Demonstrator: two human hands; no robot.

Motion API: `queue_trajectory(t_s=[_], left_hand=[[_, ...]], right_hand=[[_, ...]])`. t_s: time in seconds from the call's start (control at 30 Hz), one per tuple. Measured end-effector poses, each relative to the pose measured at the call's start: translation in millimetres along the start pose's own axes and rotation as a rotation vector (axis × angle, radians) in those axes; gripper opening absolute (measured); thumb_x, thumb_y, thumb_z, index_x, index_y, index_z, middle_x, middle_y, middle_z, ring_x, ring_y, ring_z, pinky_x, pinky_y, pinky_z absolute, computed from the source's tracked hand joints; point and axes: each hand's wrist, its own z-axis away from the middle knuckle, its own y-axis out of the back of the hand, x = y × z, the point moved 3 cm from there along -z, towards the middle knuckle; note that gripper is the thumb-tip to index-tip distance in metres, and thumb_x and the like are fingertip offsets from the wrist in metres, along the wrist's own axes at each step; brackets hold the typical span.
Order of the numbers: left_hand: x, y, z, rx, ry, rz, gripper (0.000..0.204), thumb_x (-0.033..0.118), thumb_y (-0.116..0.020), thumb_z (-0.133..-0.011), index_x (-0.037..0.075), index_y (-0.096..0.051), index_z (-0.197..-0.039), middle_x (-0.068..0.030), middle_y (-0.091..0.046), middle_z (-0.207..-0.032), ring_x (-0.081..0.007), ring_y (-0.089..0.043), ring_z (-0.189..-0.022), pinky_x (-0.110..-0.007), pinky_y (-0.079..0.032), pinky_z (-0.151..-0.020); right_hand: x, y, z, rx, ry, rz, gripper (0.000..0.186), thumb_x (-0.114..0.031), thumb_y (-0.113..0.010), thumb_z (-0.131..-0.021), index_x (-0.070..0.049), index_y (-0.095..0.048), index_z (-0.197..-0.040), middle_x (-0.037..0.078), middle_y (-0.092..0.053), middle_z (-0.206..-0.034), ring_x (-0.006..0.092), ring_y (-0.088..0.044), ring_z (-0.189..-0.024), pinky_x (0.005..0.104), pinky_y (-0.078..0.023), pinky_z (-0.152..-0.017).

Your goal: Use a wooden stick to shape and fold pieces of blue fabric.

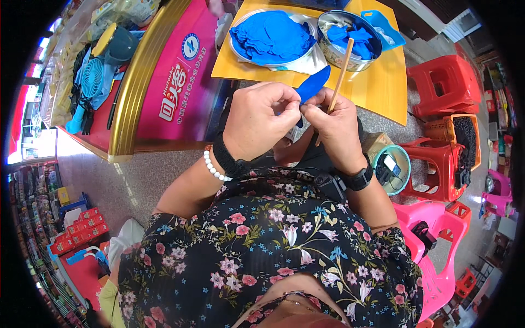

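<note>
My left hand [265,115] pinches the lower end of a flat blue cloth-like piece [314,85] between thumb and fingers. Closed close beside it, my right hand [336,128] has its fingertips at the same piece and also grips a thin wooden stick [343,71] that slants upward. Part of the blue piece is hidden behind my fingers. Beyond my hands, a heap of similar blue pieces [273,35] lies on a pale round tray. To its right, a round metal tin [358,67] holds more blue pieces and some whitish material.
Tray and tin stand on a yellow tabletop [383,90]; a blue plastic basket [391,38] is at its far right. A pink, gold-edged counter [164,82] rises at left. Right are red stools [445,85], a pink chair [443,262] and a light-green bin [402,158].
</note>
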Motion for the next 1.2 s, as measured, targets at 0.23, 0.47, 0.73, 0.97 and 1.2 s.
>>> queue_trajectory(t_s=[0.23,0.47,0.73,0.97,1.2], left_hand=[[-1,3,-1,0.012,0.012,0.051,0.008,0.007,-0.064,-0.075,0.000,-0.066,-0.079,-0.0133,-0.065,-0.073,-0.0208,-0.065,-0.062,-0.029,-0.050,-0.057],[5,1,-3,0.004,-0.137,-0.125,0.008,0.000,-0.065,-0.072,-0.001,-0.062,-0.079,-0.0087,-0.062,-0.070,-0.0110,-0.058,-0.057,-0.025,-0.045,-0.052],[0,0,-1,0.020,-0.032,0.068,0.008,0.004,-0.064,-0.076,-0.002,-0.064,-0.082,-0.0109,-0.065,-0.075,-0.0173,-0.065,-0.066,-0.027,-0.050,-0.059],[6,4,-7,-0.065,-0.135,-0.147,0.007,0.002,-0.065,-0.074,-0.001,-0.063,-0.081,-0.0098,-0.064,-0.072,-0.0139,-0.062,-0.061,-0.025,-0.048,-0.055],[5,-1,-4,-0.004,-0.181,-0.154,0.007,0.001,-0.064,-0.073,0.000,-0.061,-0.079,-0.0107,-0.060,-0.068,-0.0184,-0.060,-0.059,-0.027,-0.046,-0.054]], right_hand=[[4,-1,-1,0.019,0.041,0.053,0.004,-0.004,-0.063,-0.075,-0.001,-0.062,-0.074,-0.003,-0.059,-0.068,0.0021,-0.050,-0.062,0.0187,-0.042,-0.057],[3,0,0,0.019,0.048,0.075,0.004,-0.005,-0.063,-0.075,-0.001,-0.062,-0.074,-0.003,-0.059,-0.068,0.0019,-0.050,-0.062,0.0187,-0.042,-0.057],[-1,3,-1,0.021,0.009,-0.046,0.004,-0.005,-0.063,-0.076,-0.001,-0.062,-0.074,-0.002,-0.060,-0.068,0.0017,-0.049,-0.061,0.0189,-0.042,-0.056],[7,1,-1,0.031,0.071,0.085,0.004,-0.005,-0.064,-0.076,-0.001,-0.062,-0.074,-0.003,-0.059,-0.065,0.0011,-0.049,-0.058,0.0179,-0.040,-0.053],[2,0,0,0.019,0.012,0.032,0.004,-0.004,-0.062,-0.077,-0.002,-0.061,-0.074,-0.003,-0.058,-0.067,0.0014,-0.049,-0.060,0.0177,-0.040,-0.054]])
